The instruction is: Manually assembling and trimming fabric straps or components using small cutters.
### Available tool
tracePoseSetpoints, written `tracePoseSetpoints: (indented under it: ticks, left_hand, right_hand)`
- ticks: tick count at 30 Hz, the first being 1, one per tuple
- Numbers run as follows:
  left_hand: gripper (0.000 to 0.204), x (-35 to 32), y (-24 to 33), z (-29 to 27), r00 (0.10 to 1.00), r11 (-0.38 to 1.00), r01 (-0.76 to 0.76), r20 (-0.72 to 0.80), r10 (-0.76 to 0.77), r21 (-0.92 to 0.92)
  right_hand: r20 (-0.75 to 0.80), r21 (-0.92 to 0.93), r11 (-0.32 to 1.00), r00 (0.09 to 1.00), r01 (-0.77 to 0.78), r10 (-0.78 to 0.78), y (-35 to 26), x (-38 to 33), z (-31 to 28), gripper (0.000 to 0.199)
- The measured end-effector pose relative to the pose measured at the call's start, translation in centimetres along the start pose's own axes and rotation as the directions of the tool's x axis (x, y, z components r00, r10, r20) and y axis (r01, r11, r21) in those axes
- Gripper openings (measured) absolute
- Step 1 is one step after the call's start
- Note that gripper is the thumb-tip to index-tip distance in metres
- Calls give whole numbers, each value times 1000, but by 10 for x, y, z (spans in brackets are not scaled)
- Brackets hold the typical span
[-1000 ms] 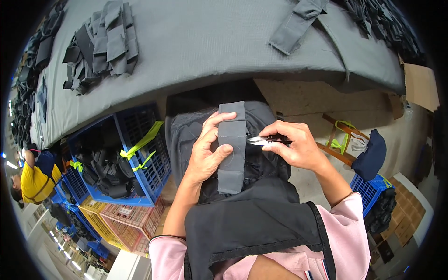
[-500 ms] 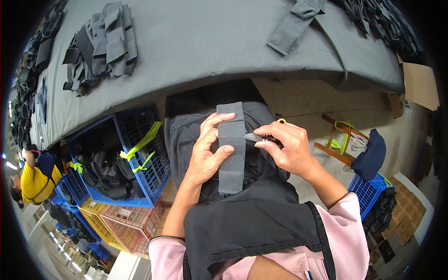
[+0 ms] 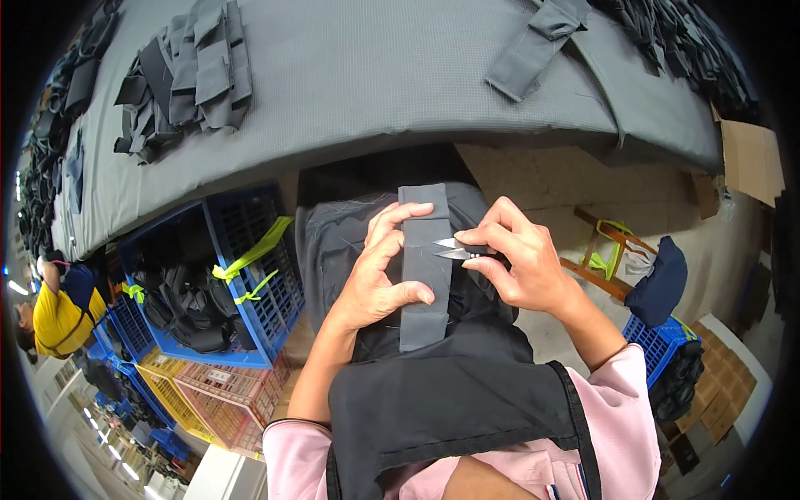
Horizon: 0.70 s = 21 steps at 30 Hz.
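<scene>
A long dark grey fabric strip [image 3: 426, 275] with cross seams lies upright over my lap. My left hand [image 3: 375, 279] grips it from its left side, thumb on the front and fingers at the upper part. In my right hand [image 3: 521, 258] is a pair of thread snips [image 3: 461, 249], pinched between thumb and fingers. Their two pointed blades stand apart, with the tips over the strip's right half by a seam. Loose threads hang from the strip. Black cloth [image 3: 342, 225] covers my lap beneath it.
A grey covered table [image 3: 350, 75] spans the far side, bearing a pile of grey strips [image 3: 196, 71] and another strip [image 3: 533, 50]. At left stand a blue crate [image 3: 275, 308] of black pieces and a pink crate [image 3: 233, 400]. A wooden stool [image 3: 596, 283] is at right; a co-worker [image 3: 62, 308] is far left.
The strip and my left hand have shifted slightly right. The snips' blades have spread and now reach over the strip instead of its right edge. My right index finger is raised higher.
</scene>
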<state>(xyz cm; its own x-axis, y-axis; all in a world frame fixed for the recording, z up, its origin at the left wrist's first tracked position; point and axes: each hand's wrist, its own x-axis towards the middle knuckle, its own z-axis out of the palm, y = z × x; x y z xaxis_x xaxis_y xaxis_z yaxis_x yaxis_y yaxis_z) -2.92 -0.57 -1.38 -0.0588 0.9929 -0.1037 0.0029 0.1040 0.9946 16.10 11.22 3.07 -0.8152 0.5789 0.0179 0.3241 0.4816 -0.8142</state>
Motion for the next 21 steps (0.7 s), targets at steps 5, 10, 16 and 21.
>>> tracePoseSetpoints:
  ticks: [5,10,16,21]
  left_hand:
    - [65,1,-1,2,999,1000,19,46,-20,5]
    - [65,0,-5,0,998,1000,-10,55,9,25]
    - [74,0,-6,-2,996,999,2,86,-5,37]
    - [89,0,0,0,996,999,5,87,-9,46]
  right_hand:
    - [-31,43,998,999,35,-34,2,5,7,26]
    - [-57,25,999,997,48,-47,1,4,11,25]
    - [-171,139,989,983,-45,69,3,-5,19,22]
    - [-155,185,976,977,-118,148,5,-12,16,22]
